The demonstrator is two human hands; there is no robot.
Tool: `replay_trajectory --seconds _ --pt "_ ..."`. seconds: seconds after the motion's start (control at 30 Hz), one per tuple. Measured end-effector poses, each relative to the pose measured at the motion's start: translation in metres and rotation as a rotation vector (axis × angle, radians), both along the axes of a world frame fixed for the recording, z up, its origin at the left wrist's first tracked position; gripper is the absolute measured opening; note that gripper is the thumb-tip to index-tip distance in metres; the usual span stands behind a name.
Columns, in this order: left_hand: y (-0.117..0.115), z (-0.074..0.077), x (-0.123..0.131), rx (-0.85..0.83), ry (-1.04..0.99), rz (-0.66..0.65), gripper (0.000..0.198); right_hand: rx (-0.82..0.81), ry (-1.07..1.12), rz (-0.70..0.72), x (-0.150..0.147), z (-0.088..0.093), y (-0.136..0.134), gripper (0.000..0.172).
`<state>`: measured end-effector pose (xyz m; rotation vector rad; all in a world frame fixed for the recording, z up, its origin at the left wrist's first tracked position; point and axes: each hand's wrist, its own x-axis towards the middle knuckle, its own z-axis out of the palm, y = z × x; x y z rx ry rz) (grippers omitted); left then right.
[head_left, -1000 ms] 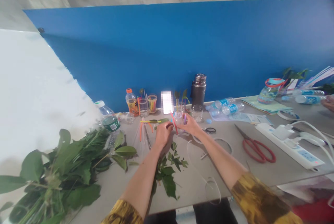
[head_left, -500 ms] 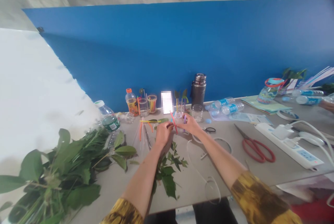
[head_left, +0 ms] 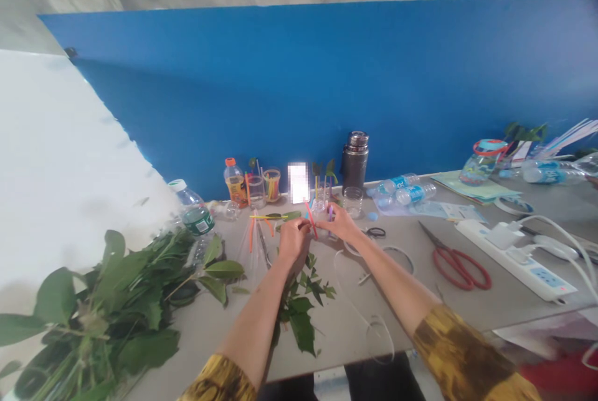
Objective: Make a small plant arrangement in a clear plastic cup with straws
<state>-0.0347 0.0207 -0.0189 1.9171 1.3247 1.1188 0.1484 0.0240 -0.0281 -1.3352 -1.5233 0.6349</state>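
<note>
Left hand (head_left: 293, 240): fingers curled tight, tips pinched on the lower end of the red straw (head_left: 309, 214).
Red straw: tilted, top leaning left; between both hands, just beside the cup (head_left: 320, 207).
Right hand (head_left: 340, 224): fingers bent against the cup; whether it grips cannot be told.
Cup: clear, upright on the table (head_left: 467, 307), a purple straw (head_left: 330, 212) at its side.
Sprig (head_left: 303, 311): flat on the table between the forearms.
Leaf pile (head_left: 107, 301): far left, well apart.
Scissors (head_left: 460, 258): right of the hands, untouched.
</note>
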Motion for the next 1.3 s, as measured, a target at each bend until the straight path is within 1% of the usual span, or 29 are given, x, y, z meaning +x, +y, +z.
replay_trajectory --seconds 0.17,0.33,0.5,0.6,0.8,0.97,1.1,1.17,1.3 --pt "-0.001 0.0 0.001 -0.006 -0.006 0.011 0.019 0.013 0.002 0.004 0.0 -0.002 0.001 0.047" --pt "0.001 -0.006 0.002 0.018 0.011 0.016 0.017 0.009 -0.007 0.01 -0.001 0.002 -0.002 0.044" --pt "0.001 -0.011 0.003 0.034 -0.011 0.047 0.019 -0.017 -0.005 0.015 -0.001 0.006 -0.005 0.048" --pt "0.001 -0.01 0.003 0.053 0.033 0.031 0.015 -0.034 -0.019 0.002 -0.001 0.006 -0.005 0.047" --pt "0.001 -0.004 0.001 0.027 0.08 0.028 0.015 -0.001 0.016 0.007 -0.002 0.003 -0.004 0.049" --pt "0.002 -0.004 0.001 0.017 0.077 0.033 0.015 -0.054 0.048 0.03 -0.001 0.0 -0.001 0.051" --pt "0.003 -0.004 -0.001 0.028 0.068 0.002 0.015 -0.023 0.037 0.024 -0.002 -0.001 0.0 0.049" --pt "0.004 -0.004 -0.003 0.026 0.033 -0.008 0.022 -0.011 0.029 0.007 -0.003 -0.003 0.001 0.05" --pt "0.007 -0.006 -0.006 0.034 -0.031 0.03 0.05 -0.022 0.02 -0.024 -0.003 -0.007 0.002 0.055"
